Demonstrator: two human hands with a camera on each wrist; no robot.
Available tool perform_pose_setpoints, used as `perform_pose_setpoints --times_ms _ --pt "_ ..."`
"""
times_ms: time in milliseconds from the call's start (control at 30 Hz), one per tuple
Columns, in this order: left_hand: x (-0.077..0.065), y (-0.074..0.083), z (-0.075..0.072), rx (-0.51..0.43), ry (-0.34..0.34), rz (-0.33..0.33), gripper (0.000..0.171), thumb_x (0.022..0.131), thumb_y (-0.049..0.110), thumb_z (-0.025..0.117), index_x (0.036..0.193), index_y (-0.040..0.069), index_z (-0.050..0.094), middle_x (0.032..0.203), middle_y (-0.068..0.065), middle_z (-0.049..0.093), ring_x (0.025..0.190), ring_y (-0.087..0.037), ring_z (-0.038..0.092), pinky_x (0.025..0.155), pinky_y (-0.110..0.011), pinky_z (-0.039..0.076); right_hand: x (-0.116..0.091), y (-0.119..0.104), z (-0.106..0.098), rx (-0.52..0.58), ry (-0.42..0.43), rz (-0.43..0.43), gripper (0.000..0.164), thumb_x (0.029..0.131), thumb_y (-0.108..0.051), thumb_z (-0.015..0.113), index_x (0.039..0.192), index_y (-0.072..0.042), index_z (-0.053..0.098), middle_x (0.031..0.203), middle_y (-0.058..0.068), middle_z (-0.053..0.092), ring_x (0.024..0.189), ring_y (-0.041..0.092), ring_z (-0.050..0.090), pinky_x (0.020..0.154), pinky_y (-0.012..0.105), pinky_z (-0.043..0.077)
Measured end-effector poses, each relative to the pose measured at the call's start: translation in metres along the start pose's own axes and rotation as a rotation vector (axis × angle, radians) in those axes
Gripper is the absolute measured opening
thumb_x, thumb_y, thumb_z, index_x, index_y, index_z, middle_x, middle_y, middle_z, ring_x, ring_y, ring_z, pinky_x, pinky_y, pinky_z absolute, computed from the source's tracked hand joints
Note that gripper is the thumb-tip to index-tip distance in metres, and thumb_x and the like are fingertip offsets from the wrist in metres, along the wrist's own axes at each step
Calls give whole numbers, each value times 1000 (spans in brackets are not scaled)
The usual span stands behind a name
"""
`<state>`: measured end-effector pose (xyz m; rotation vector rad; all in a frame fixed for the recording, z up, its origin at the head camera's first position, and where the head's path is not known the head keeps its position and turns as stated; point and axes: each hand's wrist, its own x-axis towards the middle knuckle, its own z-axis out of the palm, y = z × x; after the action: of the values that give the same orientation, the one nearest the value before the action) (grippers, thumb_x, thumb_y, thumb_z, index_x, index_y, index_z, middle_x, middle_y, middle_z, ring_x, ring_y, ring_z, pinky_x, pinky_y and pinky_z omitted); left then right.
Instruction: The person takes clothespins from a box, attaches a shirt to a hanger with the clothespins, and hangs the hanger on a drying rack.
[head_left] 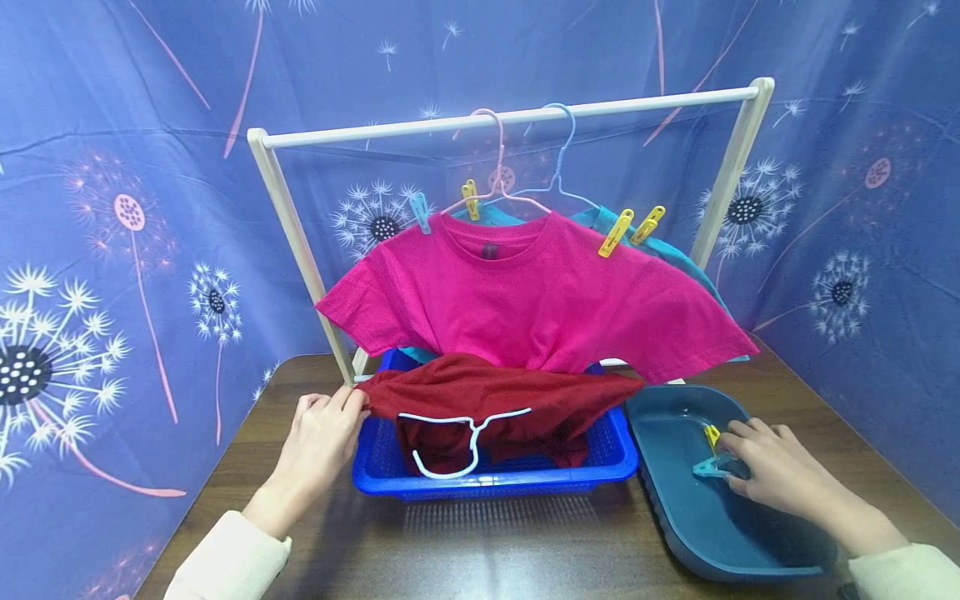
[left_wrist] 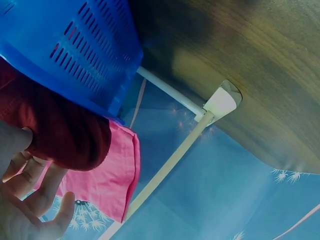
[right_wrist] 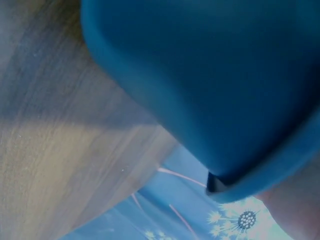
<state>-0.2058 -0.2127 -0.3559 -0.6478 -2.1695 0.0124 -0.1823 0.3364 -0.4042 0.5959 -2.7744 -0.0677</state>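
Note:
My left hand (head_left: 322,433) pinches the left end of a dark red shirt (head_left: 480,392), thumb on top and fingers beneath in the left wrist view. The shirt lies across a blue basket (head_left: 630,467), with a pale blue hanger (head_left: 474,442) at its front, hook toward me. Over the dark teal tray (head_left: 675,508), my right hand (head_left: 780,467) holds a light blue clothespin (head_left: 708,467) between thumb and fingers. A yellow clothespin (head_left: 712,437) sits beside those fingers. The right wrist view shows mostly the tray, with the fingers hidden.
Behind the basket stands a rack with a white bar (head_left: 637,107). A pink shirt (head_left: 517,308) hangs there on a pink hanger, clipped with clothespins. Behind it hangs a teal shirt (head_left: 678,258) on a blue hanger. A dandelion-patterned curtain (head_left: 112,100) surrounds the wooden table (head_left: 480,558).

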Motion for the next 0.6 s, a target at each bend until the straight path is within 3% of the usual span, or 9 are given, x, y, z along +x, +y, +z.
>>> perform_pose_setpoints --times_ms 400,600 --pt "3 -2 0 -14 16 -17 12 83 16 58 80 6 52 72 -6 54 57 -27 56 68 -39 38 6 -5 -16 2 69 -47 32 56 -24 82 81 -20 63 80 -8 59 79 20 54 64 47 41" --pt "6 -4 1 -33 45 -29 11 82 16 59 81 6 53 70 -7 55 56 -28 56 65 -40 38 11 -7 -23 -14 198 -124 36 52 -21 83 81 -18 63 79 -7 57 76 19 53 60 45 40"
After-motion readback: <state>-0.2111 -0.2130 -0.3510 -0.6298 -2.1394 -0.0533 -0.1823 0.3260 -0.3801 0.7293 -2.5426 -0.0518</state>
